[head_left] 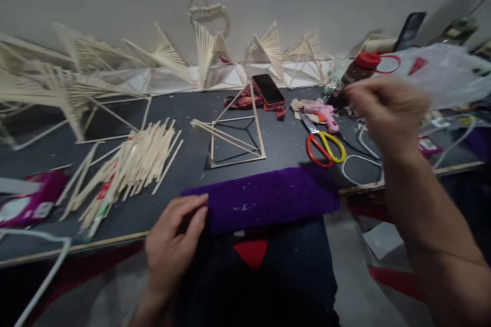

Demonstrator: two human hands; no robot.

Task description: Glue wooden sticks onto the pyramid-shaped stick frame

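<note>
A purple cloth (272, 196), dotted with whitish specks, lies along the front edge of the table and over my lap. At its left end my left hand (174, 240) is closed, thumb and fingers pinching the cloth's edge. My right hand (387, 112) is raised at the right, blurred, its fingers curled together; whatever they may hold cannot be made out. Behind the cloth stands a small frame of thin wooden sticks (238, 162). Scissors with red and yellow handles (317, 144) lie near a pink glue gun (324, 114), left of my right hand.
A pile of wooden sticks (149, 158) lies at the left, beside a magenta packet (42, 196). Several fanned stick structures (266, 48) line the wall. A phone (268, 89), a dark bottle with a red cap (360, 69), a plastic bag (448, 71) and a white cable (355, 182) are around.
</note>
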